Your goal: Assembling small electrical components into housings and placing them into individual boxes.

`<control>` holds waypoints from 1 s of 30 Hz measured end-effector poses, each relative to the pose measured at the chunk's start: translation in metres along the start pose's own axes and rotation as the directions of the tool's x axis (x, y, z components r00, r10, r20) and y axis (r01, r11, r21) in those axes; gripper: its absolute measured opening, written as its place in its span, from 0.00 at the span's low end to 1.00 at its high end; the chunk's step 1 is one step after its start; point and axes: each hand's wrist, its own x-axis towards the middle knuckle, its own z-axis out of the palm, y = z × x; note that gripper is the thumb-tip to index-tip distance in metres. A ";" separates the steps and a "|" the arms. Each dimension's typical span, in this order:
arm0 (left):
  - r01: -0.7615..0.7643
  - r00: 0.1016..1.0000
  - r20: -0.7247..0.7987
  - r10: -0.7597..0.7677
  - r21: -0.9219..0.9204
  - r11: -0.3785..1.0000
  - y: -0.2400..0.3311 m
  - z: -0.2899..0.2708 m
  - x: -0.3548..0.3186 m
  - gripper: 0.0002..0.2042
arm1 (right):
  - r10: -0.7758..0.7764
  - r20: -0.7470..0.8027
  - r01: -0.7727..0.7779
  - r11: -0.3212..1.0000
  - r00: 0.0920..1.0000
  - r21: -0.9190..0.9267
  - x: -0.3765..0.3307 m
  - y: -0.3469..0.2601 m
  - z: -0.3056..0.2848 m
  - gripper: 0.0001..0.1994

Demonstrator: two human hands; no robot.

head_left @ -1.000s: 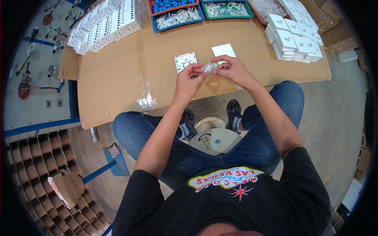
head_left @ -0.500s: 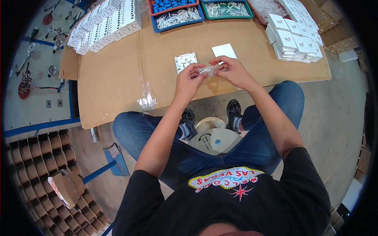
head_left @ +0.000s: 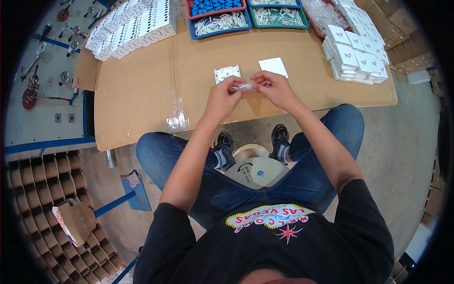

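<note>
Between my hands, just over the near part of the cardboard-covered table, is a small clear plastic bag point(head_left: 245, 86) with small whitish contents too fine to name. My left hand point(head_left: 221, 100) pinches its left end with thumb and fingers. At its right end, the fingers of my right hand point(head_left: 276, 90) are closed on it. Just beyond my left hand lies an open white plastic box base point(head_left: 227, 73) with moulded fittings, its near edge partly covered by that hand. A flat white cover point(head_left: 273, 66) lies beyond my right hand.
Along the table's far edge stand a blue tray point(head_left: 193, 34) of white pieces, a red tray point(head_left: 189, 14) of blue pieces and a green tray point(head_left: 256, 23). White box bases point(head_left: 137, 35) are stacked at far left, finished white boxes point(head_left: 347, 57) at far right.
The bag looks flatter and more gathered between my fingers, and my right fingers have closed further along it. The whole view has shifted slightly. Both hands keep hold.
</note>
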 end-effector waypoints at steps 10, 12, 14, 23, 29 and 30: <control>-0.065 0.971 -0.220 0.092 0.130 0.989 -0.012 -0.039 0.017 0.06 | -0.199 0.064 0.209 0.934 0.978 -0.290 0.053 -0.008 0.026 0.08; -0.064 0.961 -0.241 0.137 0.286 0.956 -0.024 -0.044 0.020 0.07 | -0.219 0.083 0.234 0.898 0.972 -0.372 0.058 -0.006 0.031 0.07; -0.046 0.954 -0.260 0.152 0.372 0.927 -0.033 -0.044 0.021 0.07 | -0.199 0.081 0.215 0.898 0.977 -0.385 0.056 -0.003 0.036 0.07; -0.084 0.947 -0.226 0.229 0.514 0.854 -0.044 -0.037 0.020 0.08 | -0.163 0.103 0.193 0.812 0.981 -0.550 0.052 0.004 0.040 0.06; -0.120 0.957 -0.153 0.245 0.561 0.819 -0.039 -0.036 0.016 0.09 | -0.206 0.174 0.269 0.718 0.963 -0.642 0.043 -0.003 0.036 0.06; -0.122 0.962 -0.136 0.237 0.562 0.818 -0.039 -0.036 0.016 0.09 | -0.247 0.199 0.317 0.700 0.948 -0.640 0.042 -0.003 0.036 0.07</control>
